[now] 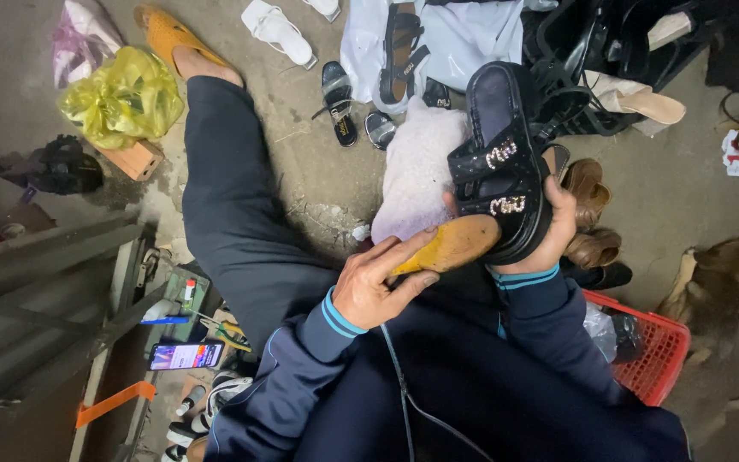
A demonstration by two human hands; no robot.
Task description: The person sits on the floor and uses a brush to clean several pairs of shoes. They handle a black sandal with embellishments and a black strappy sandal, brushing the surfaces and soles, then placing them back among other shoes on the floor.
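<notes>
Black sandal (pixel 499 167) with glittery straps held up at centre right of the frame.
The right hand (pixel 549 227) cups it from beneath, fingers closed around the edge; the left hand (pixel 378 282) pinches its tan sole piece (pixel 455 244) with curled fingers. That piece may shift askew if the pinch slackens.

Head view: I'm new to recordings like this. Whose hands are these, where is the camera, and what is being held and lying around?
There is one picture, from a camera on a person's head, looking down at their own lap, blue sleeves and outstretched leg as they sit on a concrete floor.

The right hand grips a black sandal with two jewelled straps. The left hand rests its fingers on a worn yellowish piece at the sandal's lower end; whether that is its sole I cannot tell.

Around them: loose sandals, a yellow plastic bag, a red basket, and a phone with its screen lit.
</notes>
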